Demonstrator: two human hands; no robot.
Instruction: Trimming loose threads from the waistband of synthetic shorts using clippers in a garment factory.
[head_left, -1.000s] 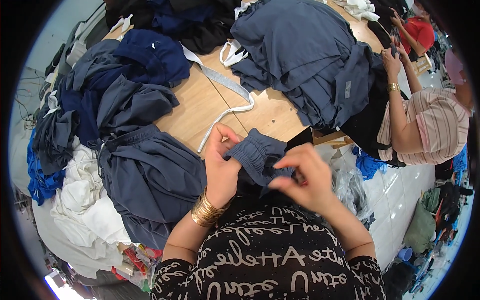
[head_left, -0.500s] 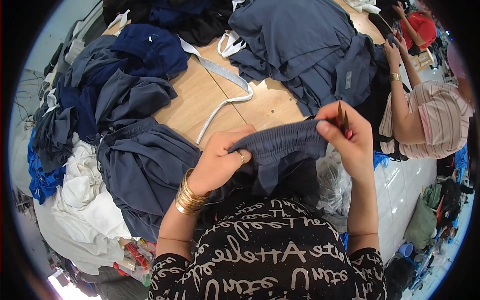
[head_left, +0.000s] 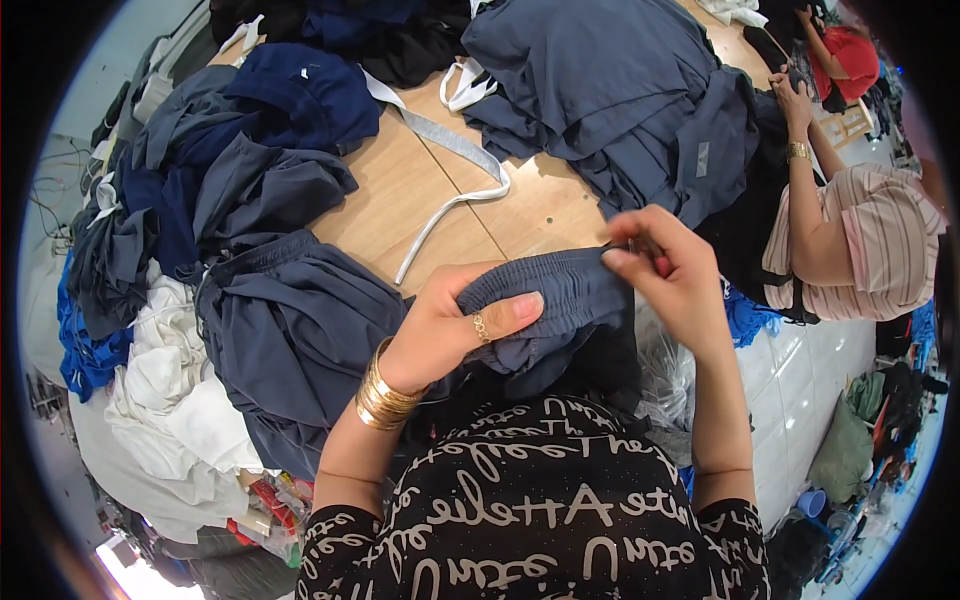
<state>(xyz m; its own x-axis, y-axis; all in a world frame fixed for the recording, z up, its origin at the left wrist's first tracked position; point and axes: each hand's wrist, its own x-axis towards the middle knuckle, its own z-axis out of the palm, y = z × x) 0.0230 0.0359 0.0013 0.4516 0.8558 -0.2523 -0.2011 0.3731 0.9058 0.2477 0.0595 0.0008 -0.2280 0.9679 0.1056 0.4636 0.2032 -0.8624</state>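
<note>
My left hand (head_left: 452, 325) grips a dark grey garment (head_left: 565, 285) by its gathered elastic waistband, with the thumb lying on top of the cloth. At the other end of the waistband, the thumb and forefinger of my right hand (head_left: 668, 270) are pinched together at the edge; whether a thread is between them I cannot make out. A bit of red handle (head_left: 662, 265) shows within the right hand, part of small snips whose blades are hidden now. The garment's lower part hangs down toward my lap.
Dark grey garments (head_left: 300, 330) lie at the left beside a navy pile (head_left: 300, 100) and white cloth (head_left: 165, 370). A large grey heap (head_left: 600, 90) covers the table's far side. A pale strip (head_left: 455, 150) crosses the wooden tabletop (head_left: 390, 190). Another person (head_left: 850, 230) works at the right.
My right hand has turned, so the snips' pointed blades no longer show. My left thumb has come over onto the waistband, which is now bunched lower and less stretched.
</note>
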